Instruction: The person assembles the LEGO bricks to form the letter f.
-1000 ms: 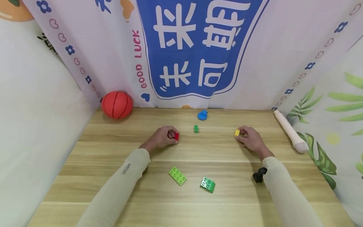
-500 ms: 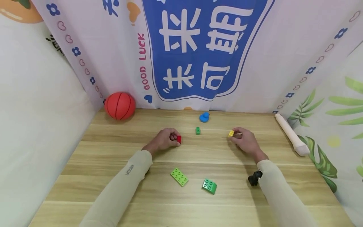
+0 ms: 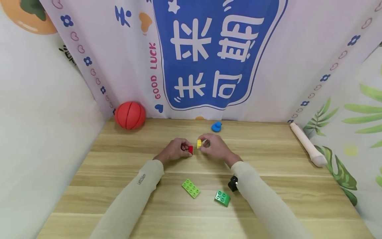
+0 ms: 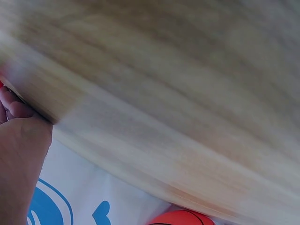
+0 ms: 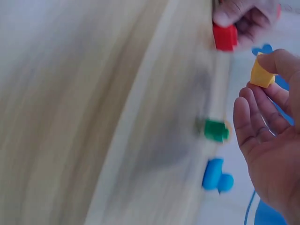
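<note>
- Across the near stretch of the table [image 3: 167, 215], a lime brick [image 3: 191, 188] and a dark green brick [image 3: 222, 198] lie apart, studs up, closer to the person than either hand.
- Farther out, both hands are busy: the left hand [image 3: 176, 149] pinches a red block [image 3: 190, 150], the right hand [image 3: 217, 146] holds a yellow block [image 3: 199, 143] between thumb and finger.
- And what a narrow gap! Yellow sits just to the right of red, either slightly farther out or slightly higher, can't tell which; the blocks face each other, not touching, each at the inner side of its own hand. Long axes? Too small to call.
- Over to the right wrist view: it gives yellow's pinch clearly, the lower fingers reaching out beneath, plus a small green brick [image 5: 215, 130] that the right hand mostly hides from the head view.
- Left wrist view offers just a sliver of red at its edge, so no verdict on that grip from there.
- At the back, a blue duck [image 3: 216, 126]; off in the left corner, a red ball [image 3: 130, 115].
</note>
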{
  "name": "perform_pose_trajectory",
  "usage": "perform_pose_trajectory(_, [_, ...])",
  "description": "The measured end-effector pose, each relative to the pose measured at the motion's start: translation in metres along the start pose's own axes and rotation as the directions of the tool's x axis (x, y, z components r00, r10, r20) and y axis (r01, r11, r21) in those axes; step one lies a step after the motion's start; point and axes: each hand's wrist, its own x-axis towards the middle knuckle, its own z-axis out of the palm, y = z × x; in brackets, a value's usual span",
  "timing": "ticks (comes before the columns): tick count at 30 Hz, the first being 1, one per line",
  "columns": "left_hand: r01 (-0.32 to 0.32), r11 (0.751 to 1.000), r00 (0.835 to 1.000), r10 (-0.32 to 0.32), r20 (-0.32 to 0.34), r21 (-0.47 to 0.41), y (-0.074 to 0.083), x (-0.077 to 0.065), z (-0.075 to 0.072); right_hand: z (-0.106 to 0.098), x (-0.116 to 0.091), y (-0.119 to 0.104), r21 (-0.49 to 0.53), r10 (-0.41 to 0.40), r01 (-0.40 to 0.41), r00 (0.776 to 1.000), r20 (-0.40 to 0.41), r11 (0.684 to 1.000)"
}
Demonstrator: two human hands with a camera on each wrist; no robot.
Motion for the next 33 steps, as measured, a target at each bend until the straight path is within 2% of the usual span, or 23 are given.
perform_pose_trajectory(7, [0.036,0.999,0.999,-0.036,-0.008,0.002,0.002,0.0,0.003,0.022,0.01,-0.01,0.004,0.038,-0.039,0.997,0.063,0.999])
perform_pose_trajectory(14, [-0.008,1.0,1.0,0.008,-0.019,0.021,0.002,-0.001,0.002,0.028,0.015,-0.015,-0.008,0.011,-0.011,0.999,0.053,1.0])
perform_pose_trajectory(25, [-0.014,1.0,1.0,0.014,-0.022,0.013,0.001,-0.001,0.002,0.032,0.019,-0.013,0.015,0.032,-0.033,0.998,0.058,0.999])
perform_pose_trajectory(33, [-0.021,1.0,1.0,0.021,-0.019,0.01,0.002,-0.002,0.001,0.031,0.015,-0.022,-0.1,-0.027,0.032,0.998,0.049,0.995])
